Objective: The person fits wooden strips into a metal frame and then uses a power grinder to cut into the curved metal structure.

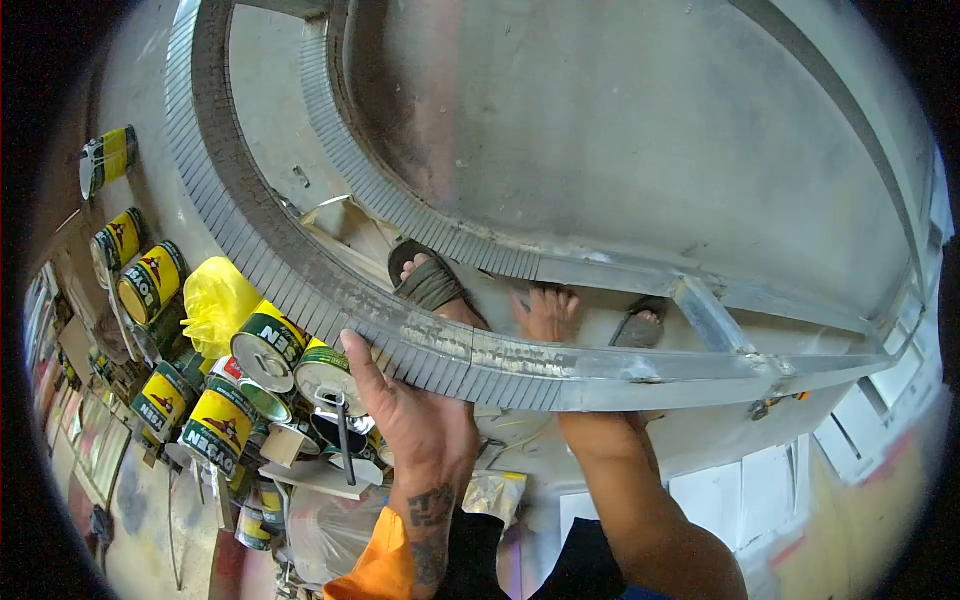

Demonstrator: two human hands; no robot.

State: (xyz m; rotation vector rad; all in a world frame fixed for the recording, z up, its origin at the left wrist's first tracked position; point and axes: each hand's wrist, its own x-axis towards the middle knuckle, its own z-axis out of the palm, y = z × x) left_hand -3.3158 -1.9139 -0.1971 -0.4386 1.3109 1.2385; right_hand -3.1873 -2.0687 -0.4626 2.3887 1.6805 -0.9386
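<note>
A curved metal frame with slotted edges spans the view in two joined rails. My left hand is wrapped round the near rail's outer edge, thumb up against the slotted side, its other fingers hidden underneath. Under that same rail passes my right arm, and my right hand shows between the rails, close to the inner rail. Its fingers are curled; what they hold, if anything, is hidden. A short crosspiece joins the rails to its right.
Several yellow and green cans and a yellow plastic bag crowd the left, beside the frame. Sandalled feet stand on the grey floor beneath it. White panels lie at the lower right.
</note>
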